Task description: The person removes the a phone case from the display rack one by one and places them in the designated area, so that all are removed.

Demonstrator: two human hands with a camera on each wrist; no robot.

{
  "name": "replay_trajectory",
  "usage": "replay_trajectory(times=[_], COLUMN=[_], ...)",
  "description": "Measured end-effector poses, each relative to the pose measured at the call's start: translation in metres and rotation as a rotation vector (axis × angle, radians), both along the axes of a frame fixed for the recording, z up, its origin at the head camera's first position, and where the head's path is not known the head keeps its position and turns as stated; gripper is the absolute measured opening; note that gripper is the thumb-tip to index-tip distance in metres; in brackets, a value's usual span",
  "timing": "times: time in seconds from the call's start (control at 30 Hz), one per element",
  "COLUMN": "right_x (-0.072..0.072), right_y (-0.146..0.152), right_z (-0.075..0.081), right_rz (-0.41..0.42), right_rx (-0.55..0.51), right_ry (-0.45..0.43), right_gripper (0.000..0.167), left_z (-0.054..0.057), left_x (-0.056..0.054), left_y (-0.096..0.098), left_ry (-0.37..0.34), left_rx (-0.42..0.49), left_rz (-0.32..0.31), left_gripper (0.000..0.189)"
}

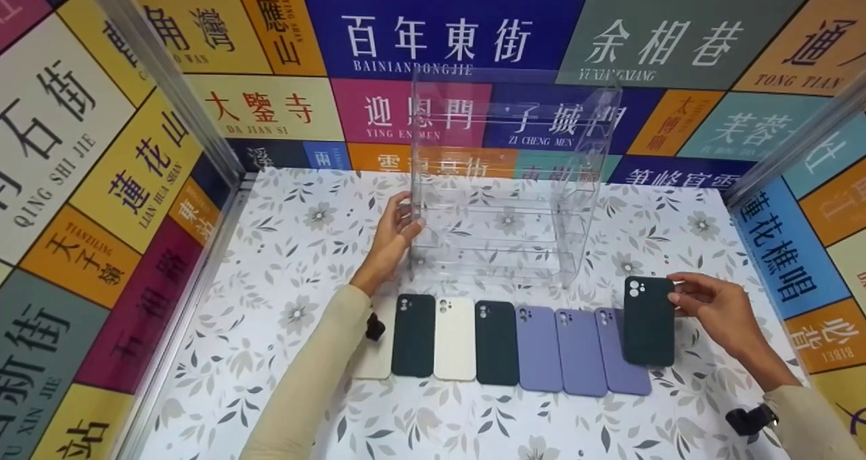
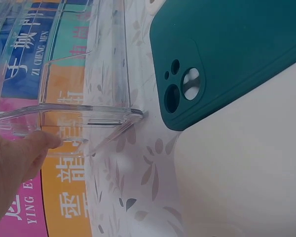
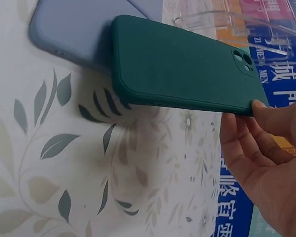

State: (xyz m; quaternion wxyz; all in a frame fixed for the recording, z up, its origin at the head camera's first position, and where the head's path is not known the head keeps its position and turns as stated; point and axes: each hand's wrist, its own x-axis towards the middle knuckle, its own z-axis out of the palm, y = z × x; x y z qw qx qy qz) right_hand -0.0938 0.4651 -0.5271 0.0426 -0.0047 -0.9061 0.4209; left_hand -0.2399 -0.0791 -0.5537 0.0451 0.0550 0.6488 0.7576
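Note:
My right hand (image 1: 720,311) pinches a dark green phone case (image 1: 649,325) by its right edge, near the camera cutouts. In the right wrist view the thumb and fingers grip that edge, and the case is tilted above the table, partly covering the rightmost purple phone case (image 1: 619,352). My left hand (image 1: 394,233) holds the left side edge of a clear acrylic display rack (image 1: 494,243); the left wrist view has the thumb (image 2: 47,140) at that edge. Several cases lie in a row before the rack: cream, dark green (image 1: 413,338), cream (image 1: 454,341), dark green (image 1: 496,345), then purple ones.
A white table (image 1: 298,311) with a leaf-and-flower print lies beneath everything. Colourful panels (image 1: 440,27) with Chinese street names stand at the back and both sides. My left sleeve (image 1: 311,365) partly covers the leftmost cream case (image 1: 375,362).

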Motion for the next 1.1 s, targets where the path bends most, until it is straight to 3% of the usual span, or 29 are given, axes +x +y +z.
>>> replay_trajectory(times=[0.13,0.57,1.1], right_x=[0.004,0.01,0.018], right_y=[0.009,0.04,0.057], right_z=[-0.002,-0.014,-0.036], right_rz=[0.02,0.068,0.052], right_rx=[-0.005,-0.201,-0.207], right_ry=[-0.064,-0.205,-0.324], right_gripper=[0.039,0.036,0.041], left_z=[0.0,0.001,-0.001], left_x=[-0.001,-0.001,-0.002], left_y=[0.0,0.0,0.001], left_ry=[0.0,0.023,0.027], left_rx=[0.003,0.017,0.01], left_rz=[-0.001,-0.004,0.01], left_gripper=[0.064,0.064,0.063])
